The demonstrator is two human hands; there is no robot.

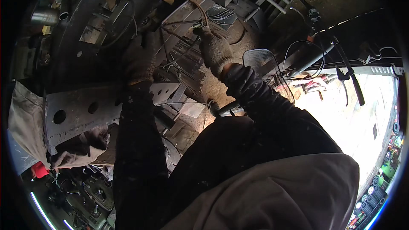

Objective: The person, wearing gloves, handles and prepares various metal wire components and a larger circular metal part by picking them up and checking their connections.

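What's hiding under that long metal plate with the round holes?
Crumpled beige cloth sticks out past the left end and lower edge of the metal plate. Anything farther underneath is covered, so I can't tell.

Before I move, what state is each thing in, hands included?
Left hand: gloved, in shadow; grip cannot be made out.
Right hand: gloved, fingers curled; whether they hold anything is unclear.
Metal plate: pierced by round holes, partly hidden.
Grey cloth: crumpled, at the plate's left end.
Brown cable: bent in an arc by the right hand.
Mesh basket: partly hidden.
Light tube: lit.
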